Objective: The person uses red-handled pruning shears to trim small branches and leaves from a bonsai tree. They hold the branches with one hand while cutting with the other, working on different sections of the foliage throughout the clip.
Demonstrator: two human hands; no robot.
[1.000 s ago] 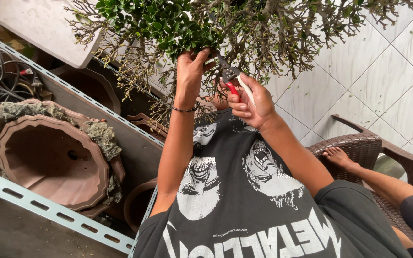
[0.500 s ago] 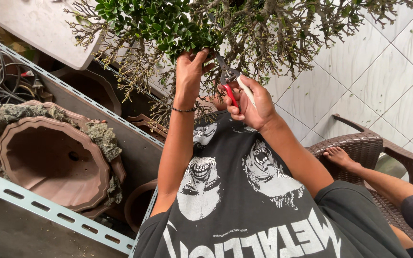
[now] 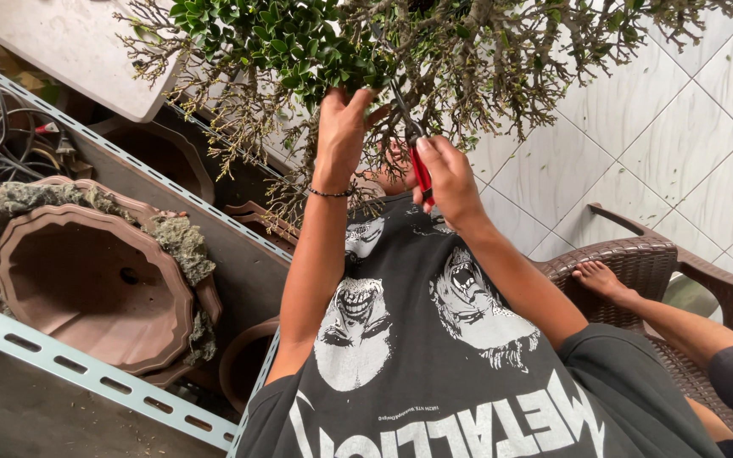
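A bonsai tree (image 3: 468, 51) with small green leaves and bare twigs hangs across the top of the view. My left hand (image 3: 345, 127), a dark bracelet on its wrist, reaches up and holds a leafy twig at the clump of green foliage (image 3: 282, 42). Just to its right, my right hand (image 3: 450, 180) is closed on red-handled pruning shears (image 3: 420, 170). Their thin blades point up into the twigs beside my left fingers. Below both arms is my black printed T-shirt (image 3: 417, 339).
Brown ceramic bonsai pots (image 3: 86, 288), one with moss on its rim, sit at the left behind a slotted metal rail (image 3: 86, 373). Cables lie at the far left. A bare foot (image 3: 600, 276) rests on a brown wicker chair (image 3: 638, 254) over white floor tiles.
My right hand has turned slightly and the shears point further up into the twigs. My left hand stays on the same foliage.
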